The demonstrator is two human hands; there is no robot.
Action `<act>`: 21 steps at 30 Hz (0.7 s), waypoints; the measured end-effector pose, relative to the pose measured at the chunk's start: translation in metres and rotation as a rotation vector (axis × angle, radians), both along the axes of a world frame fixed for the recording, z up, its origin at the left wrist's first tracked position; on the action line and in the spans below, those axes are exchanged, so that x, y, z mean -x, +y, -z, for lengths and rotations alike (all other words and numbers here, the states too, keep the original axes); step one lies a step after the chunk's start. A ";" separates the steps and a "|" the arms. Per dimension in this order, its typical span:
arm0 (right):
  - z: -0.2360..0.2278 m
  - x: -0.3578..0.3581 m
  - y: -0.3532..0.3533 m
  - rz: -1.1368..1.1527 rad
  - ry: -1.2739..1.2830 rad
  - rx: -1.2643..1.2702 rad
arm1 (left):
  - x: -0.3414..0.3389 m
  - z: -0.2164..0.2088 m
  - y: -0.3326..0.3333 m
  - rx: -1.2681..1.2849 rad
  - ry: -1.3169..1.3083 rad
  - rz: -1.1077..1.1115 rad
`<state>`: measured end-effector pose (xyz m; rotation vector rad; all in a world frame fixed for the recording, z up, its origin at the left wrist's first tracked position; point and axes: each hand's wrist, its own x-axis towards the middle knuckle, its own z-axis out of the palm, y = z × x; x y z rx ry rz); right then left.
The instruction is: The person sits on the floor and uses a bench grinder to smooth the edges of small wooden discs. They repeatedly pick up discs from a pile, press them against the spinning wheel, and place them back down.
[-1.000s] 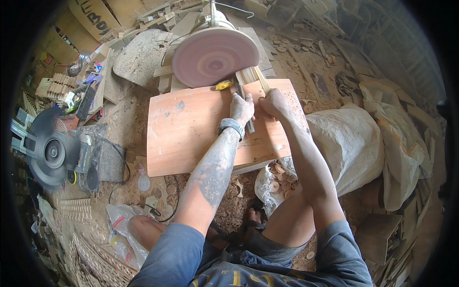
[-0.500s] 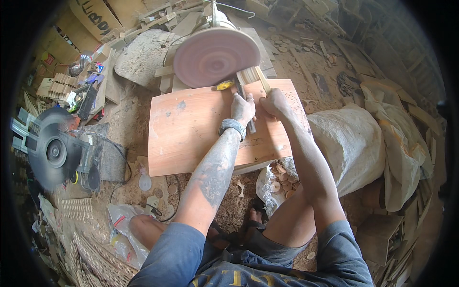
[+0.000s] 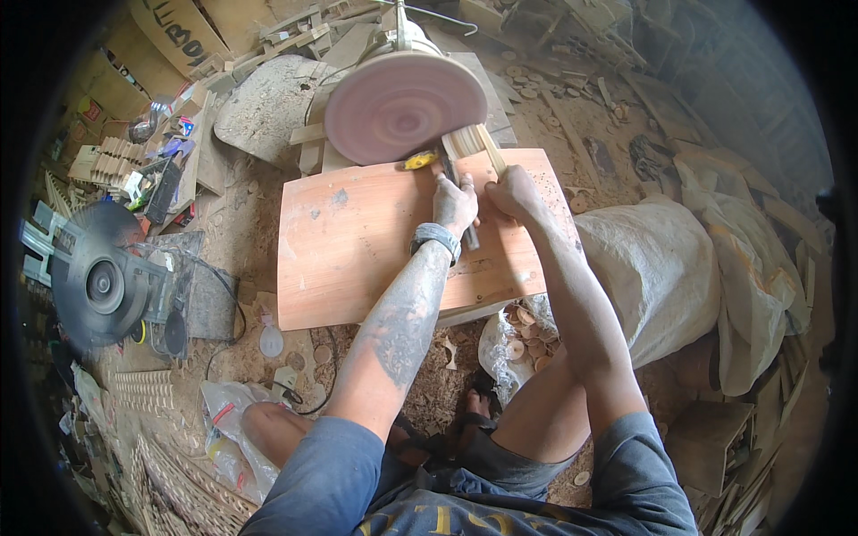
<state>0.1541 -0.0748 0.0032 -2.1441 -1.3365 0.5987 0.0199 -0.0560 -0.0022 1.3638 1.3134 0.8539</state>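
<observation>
A large reddish sanding disc [image 3: 406, 109] spins at the far edge of a wooden board [image 3: 357, 241]. My right hand [image 3: 516, 194] is closed round the near end of a pale slatted wooden piece [image 3: 487, 146], whose far end meets the disc's lower right edge. Just to its left, my left hand [image 3: 455, 204] is curled over a dark narrow bar [image 3: 472, 238] on the board; its fingers are partly hidden, so what it grips is unclear. A yellow and black object [image 3: 418, 161] lies beyond the left hand, close under the disc.
At left stands a power tool with a round dark blade [image 3: 103, 281], blurred as if turning. A big whitish sack [image 3: 652, 268] leans by the board's right side. Round wooden discs [image 3: 534, 339] fill a bag below. A cable [image 3: 239, 308] crosses the dusty floor.
Both hands and the wooden piece stay almost in place at the disc. The haze of dust at the upper right looks thicker.
</observation>
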 end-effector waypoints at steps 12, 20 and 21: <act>0.003 -0.003 0.001 -0.015 0.008 -0.019 | 0.001 0.001 0.002 0.027 -0.010 0.026; 0.000 -0.002 0.001 0.007 -0.041 0.016 | 0.000 0.004 0.003 -0.018 -0.014 0.016; 0.000 -0.002 0.001 0.003 -0.044 0.019 | 0.000 0.005 0.003 -0.016 -0.011 0.015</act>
